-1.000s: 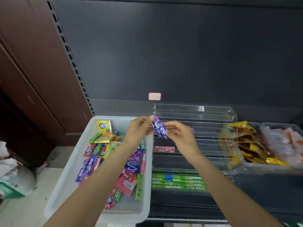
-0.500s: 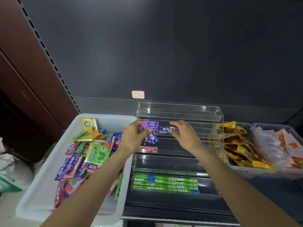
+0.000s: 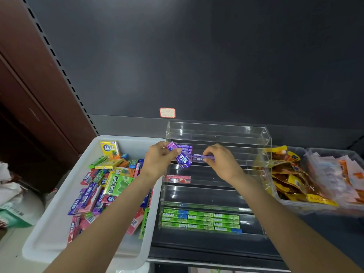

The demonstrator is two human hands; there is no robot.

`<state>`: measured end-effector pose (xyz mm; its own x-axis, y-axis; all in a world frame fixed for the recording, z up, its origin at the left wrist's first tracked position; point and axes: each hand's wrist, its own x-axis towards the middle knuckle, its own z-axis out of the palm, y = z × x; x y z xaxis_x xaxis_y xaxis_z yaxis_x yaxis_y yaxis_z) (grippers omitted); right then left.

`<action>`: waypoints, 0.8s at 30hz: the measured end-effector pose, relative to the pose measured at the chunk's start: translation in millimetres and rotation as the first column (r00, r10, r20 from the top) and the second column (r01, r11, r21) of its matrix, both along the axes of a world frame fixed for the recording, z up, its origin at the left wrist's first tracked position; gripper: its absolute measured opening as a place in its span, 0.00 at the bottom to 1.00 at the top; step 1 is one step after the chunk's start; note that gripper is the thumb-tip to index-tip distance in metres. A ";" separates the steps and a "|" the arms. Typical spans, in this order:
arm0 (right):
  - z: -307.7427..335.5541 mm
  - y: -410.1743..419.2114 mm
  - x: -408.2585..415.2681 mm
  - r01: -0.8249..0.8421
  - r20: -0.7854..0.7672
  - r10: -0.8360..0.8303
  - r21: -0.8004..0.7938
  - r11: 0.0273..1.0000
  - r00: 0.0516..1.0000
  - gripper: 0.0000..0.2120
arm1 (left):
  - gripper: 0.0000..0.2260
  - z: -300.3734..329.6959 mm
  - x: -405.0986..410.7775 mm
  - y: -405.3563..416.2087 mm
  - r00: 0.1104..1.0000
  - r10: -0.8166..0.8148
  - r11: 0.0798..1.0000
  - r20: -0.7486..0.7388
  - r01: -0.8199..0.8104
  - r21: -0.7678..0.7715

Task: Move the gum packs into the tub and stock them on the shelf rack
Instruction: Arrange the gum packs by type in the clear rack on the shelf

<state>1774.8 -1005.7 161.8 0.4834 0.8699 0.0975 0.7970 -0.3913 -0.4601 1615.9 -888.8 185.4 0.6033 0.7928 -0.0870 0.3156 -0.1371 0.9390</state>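
A white tub point(image 3: 59, 229) at the left holds several loose gum packs point(image 3: 110, 184) in purple, green, pink and yellow. Beside it on the shelf stands a clear tiered acrylic rack point(image 3: 216, 134). My left hand point(image 3: 159, 160) grips a few purple gum packs point(image 3: 183, 160) over the rack's left side. My right hand point(image 3: 222, 164) pinches one purple gum pack point(image 3: 199, 157) and holds it on an upper tier, next to a short row of purple packs point(image 3: 185, 149). A pink pack point(image 3: 177, 178) lies one tier lower. Green packs point(image 3: 199, 220) fill the bottom tier.
Clear bins of yellow and orange snack bags point(image 3: 295, 178) stand right of the rack. A dark back panel with a small price label point(image 3: 167, 112) rises behind. White bags point(image 3: 11, 203) lie on the floor at the far left beside a brown wall.
Both hands have moved from in front of the tub's edge onto the rack's upper tier. The right hand now sets a single purple pack down there, apart from the bunch in the left hand.
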 end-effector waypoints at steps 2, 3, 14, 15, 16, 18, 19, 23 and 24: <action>-2.3 -0.1 -2.0 -0.009 0.014 0.009 0.006 1.000 1.000 0.07 | 0.08 1.3 -0.2 -0.6 1.000 -0.002 1.000 0.006 0.002 -0.005; -3.0 0.4 -3.2 -0.014 0.018 0.014 0.008 1.000 1.000 0.08 | 0.08 2.2 -0.2 -1.2 1.000 -0.002 1.000 0.010 0.002 -0.010; 0.3 8.2 -0.3 -0.075 -0.028 0.073 -0.074 0.994 0.997 0.15 | 0.10 7.4 -3.7 -4.0 1.000 0.027 1.000 0.009 -0.026 -0.016; 0.6 9.3 1.0 -0.078 -0.035 0.075 -0.071 0.994 0.997 0.13 | 0.11 7.8 -4.2 -3.6 1.000 0.030 0.999 0.006 -0.029 -0.015; 1.1 9.9 2.1 -0.081 -0.044 0.078 -0.072 0.994 0.996 0.11 | 0.13 7.7 -4.9 -3.2 0.999 0.033 0.999 0.000 -0.033 -0.015; 3.0 11.6 3.5 -0.098 -0.055 0.093 -0.092 0.991 0.994 0.10 | 0.15 8.1 -6.2 -2.8 0.999 0.040 0.999 -0.008 -0.041 -0.012; 4.1 12.7 3.7 -0.107 -0.055 0.102 -0.105 0.989 0.993 0.10 | 0.16 8.2 -6.8 -2.6 0.999 0.043 0.999 -0.009 -0.043 -0.011; 7.3 15.9 2.3 -0.130 -0.043 0.125 -0.145 0.981 0.991 0.10 | 0.16 9.7 -7.5 -3.4 0.999 0.045 0.999 -0.011 -0.045 -0.006; 7.6 16.3 2.4 -0.137 -0.047 0.132 -0.156 0.978 0.990 0.11 | 0.16 9.9 -7.4 -3.3 0.999 0.046 0.999 -0.014 -0.046 -0.006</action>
